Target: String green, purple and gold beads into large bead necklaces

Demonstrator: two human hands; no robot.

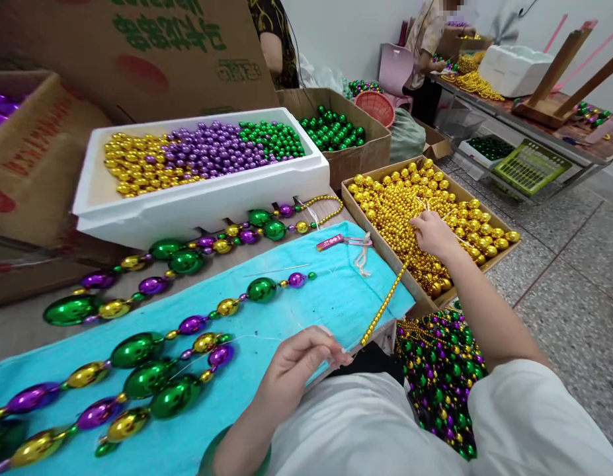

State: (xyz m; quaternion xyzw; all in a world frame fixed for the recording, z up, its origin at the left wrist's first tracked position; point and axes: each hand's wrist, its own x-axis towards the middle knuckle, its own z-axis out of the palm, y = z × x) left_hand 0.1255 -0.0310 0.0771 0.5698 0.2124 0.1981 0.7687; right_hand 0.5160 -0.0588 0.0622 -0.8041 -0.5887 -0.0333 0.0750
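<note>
My left hand (306,363) is closed in a pinch above the front edge of the turquoise cloth (281,311). Its fingertips lie close to the lower end of a strand of small gold beads (384,305); whatever they grip is too fine to make out. That strand slants up into a cardboard box of gold beads (400,215). Over this box my right hand (432,231) has its fingers closed among the beads, with thin whitish strands beside it. What it holds is hidden. On the cloth lies a beaded garland (137,350) of green, purple and gold beads.
Behind the cloth stands a white foam box (202,195) of gold, purple and green beads. A second garland (184,260) lies before it. Finished-looking strands (440,377) hang at the table's front. A cardboard box of green beads (350,155) stands behind. Another person (425,39) is at a far table.
</note>
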